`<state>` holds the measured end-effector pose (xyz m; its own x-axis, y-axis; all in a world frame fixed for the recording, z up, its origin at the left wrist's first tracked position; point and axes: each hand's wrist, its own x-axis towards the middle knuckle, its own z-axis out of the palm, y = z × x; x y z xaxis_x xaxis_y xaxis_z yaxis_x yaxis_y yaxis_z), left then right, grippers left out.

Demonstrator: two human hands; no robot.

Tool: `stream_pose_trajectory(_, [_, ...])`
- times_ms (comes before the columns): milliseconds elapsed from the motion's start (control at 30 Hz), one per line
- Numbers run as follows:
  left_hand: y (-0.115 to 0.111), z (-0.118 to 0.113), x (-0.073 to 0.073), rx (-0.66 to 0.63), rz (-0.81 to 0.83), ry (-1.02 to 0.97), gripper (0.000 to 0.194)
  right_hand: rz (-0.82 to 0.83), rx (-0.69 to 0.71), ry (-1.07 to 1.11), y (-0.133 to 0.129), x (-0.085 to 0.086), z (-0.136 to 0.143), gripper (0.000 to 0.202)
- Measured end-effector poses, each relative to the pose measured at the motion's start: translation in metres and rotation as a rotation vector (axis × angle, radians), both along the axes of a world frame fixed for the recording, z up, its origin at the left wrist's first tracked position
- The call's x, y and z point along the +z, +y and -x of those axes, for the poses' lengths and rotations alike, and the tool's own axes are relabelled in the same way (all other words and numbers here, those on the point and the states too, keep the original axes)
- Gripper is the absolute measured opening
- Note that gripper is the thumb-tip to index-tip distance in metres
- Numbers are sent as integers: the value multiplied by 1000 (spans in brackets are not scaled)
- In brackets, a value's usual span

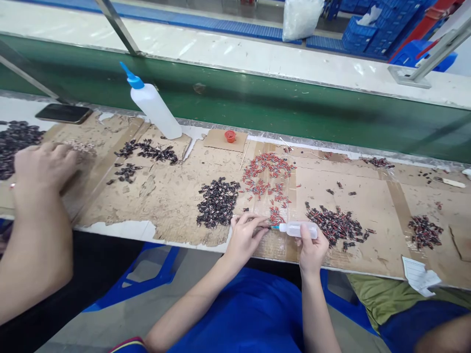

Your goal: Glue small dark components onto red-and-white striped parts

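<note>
My right hand [312,247] is wrapped round a small translucent squeeze bottle [300,229], held level with its thin tip pointing left. The tip reaches the fingers of my left hand [246,235], which are pinched together; what they hold is too small to make out. Just left of my left hand lies a heap of small black parts [218,202]. Beyond the bottle, small red parts [267,169] are spread over the cardboard [176,196]. To the right of the bottle is a pile of black and red parts [336,225].
A co-worker's arm [40,211] reaches in at the left, near a phone [64,113]. A tall white bottle [156,110] with a blue nozzle and a red cap [230,136] stand further back. Torn paper [419,275] lies on the right front edge, beside another person.
</note>
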<state>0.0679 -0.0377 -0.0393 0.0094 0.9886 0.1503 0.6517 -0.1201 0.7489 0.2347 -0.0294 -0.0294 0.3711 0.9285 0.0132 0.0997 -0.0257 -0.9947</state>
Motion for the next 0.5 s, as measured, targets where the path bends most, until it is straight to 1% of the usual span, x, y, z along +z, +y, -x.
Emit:
stream_pose_trajectory(167, [-2, 1, -1, 27, 8, 13, 24, -16, -58, -87, 0, 4, 5, 36])
stream_pose_trajectory(500, [-2, 2, -2, 23, 14, -4, 25, 20, -27, -194, -3, -2, 2, 35])
